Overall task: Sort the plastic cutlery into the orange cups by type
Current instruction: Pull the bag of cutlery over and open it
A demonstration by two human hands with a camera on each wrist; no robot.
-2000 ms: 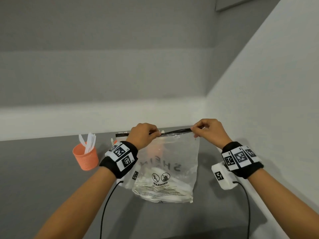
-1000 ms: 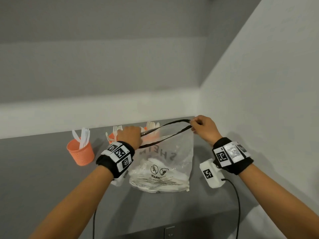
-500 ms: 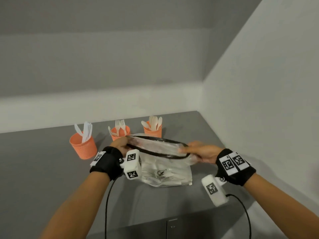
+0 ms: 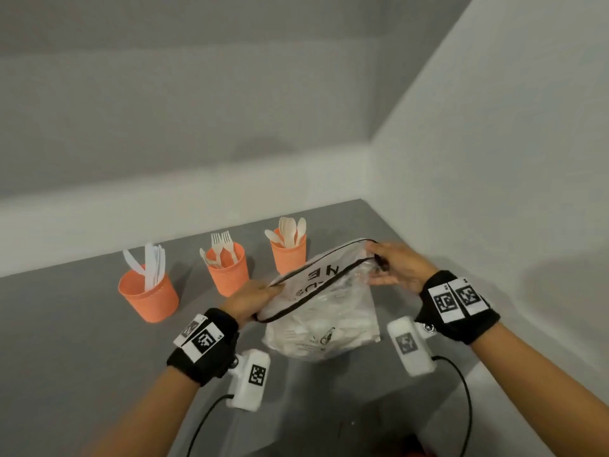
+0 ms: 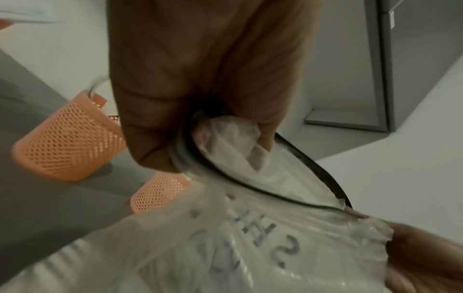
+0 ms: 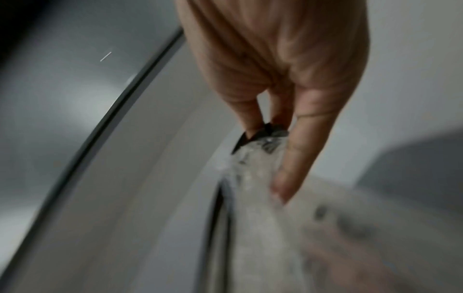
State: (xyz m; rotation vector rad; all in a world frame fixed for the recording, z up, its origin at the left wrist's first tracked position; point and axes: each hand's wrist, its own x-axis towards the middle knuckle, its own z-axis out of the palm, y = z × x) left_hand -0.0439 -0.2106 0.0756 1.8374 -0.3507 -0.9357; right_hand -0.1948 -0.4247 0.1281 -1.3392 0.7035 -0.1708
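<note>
A clear plastic bag (image 4: 324, 319) with a black zip rim holds a heap of white plastic cutlery and rests on the grey table (image 4: 66, 341). My left hand (image 4: 248, 300) pinches the bag's left rim corner, and my right hand (image 4: 397, 265) pinches the right corner; the mouth gapes between them. Three orange mesh cups stand behind: the left cup (image 4: 150, 296) holds knives, the middle cup (image 4: 229, 270) forks, the right cup (image 4: 290, 253) spoons. The left wrist view shows the bag (image 5: 250, 247) and my left hand (image 5: 200, 117) gripping the rim. The right wrist view shows my right hand (image 6: 273, 128) pinching the zip end.
White walls close in at the back and on the right, near the bag. The table's front edge (image 4: 313, 433) runs just below my wrists. Cables hang from both wrist cameras.
The bag's zip has gone from closed and stretched taut to pulled apart. Both hands came down and tilted the bag, so the mouth now slants up to the right.
</note>
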